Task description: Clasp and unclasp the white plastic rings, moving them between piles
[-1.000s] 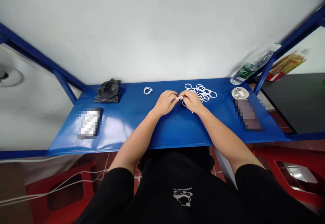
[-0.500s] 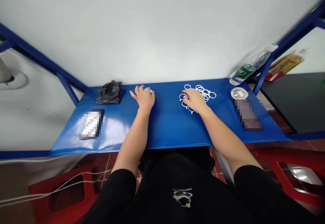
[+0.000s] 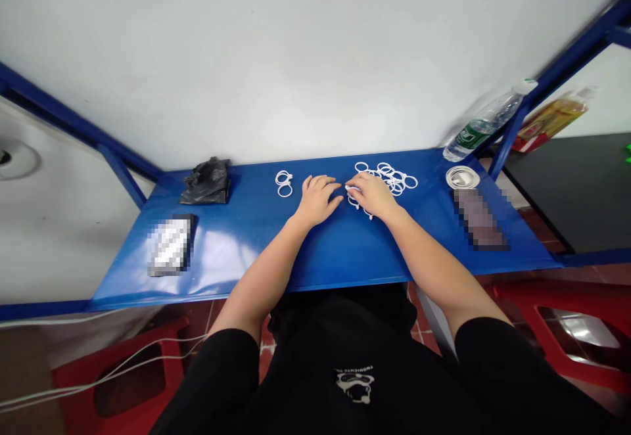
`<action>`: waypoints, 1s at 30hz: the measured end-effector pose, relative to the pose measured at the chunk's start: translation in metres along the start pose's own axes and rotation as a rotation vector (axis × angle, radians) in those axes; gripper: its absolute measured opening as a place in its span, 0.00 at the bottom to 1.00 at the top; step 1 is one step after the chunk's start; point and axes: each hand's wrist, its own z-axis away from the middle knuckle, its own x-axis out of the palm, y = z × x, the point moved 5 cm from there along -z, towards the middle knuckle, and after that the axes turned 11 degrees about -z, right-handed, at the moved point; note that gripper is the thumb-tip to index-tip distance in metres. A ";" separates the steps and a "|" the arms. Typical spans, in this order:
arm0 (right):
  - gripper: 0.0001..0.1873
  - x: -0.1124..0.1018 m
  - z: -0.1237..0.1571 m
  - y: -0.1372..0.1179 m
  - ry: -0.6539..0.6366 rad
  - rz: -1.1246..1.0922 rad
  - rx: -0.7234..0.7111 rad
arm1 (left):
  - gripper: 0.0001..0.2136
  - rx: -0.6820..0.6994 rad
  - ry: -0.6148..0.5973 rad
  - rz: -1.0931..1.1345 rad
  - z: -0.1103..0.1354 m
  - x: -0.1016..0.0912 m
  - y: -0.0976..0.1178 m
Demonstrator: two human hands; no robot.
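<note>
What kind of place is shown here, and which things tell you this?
Probably a simple piecework bench in a small workshop: a blue table against a plain white wall, a heap of white rings partly under the right hand, and red plastic stools beside it.

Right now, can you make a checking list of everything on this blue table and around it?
Surface: blue table, glossy, against a white wall.
Job's things: pile of white rings; two rings set apart to the left.
Clutter: black bag, water bottle, round white coil, blurred flat item left, second blurred item right.
Hands: left hand flat and open on table; right hand on the pile's edge, grip unclear.
Cables: white cables below table, left.
Surroundings: red stools.
</note>
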 end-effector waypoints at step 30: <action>0.05 -0.002 0.008 -0.023 0.049 -0.334 -0.002 | 0.14 0.151 -0.031 0.102 0.000 -0.008 0.009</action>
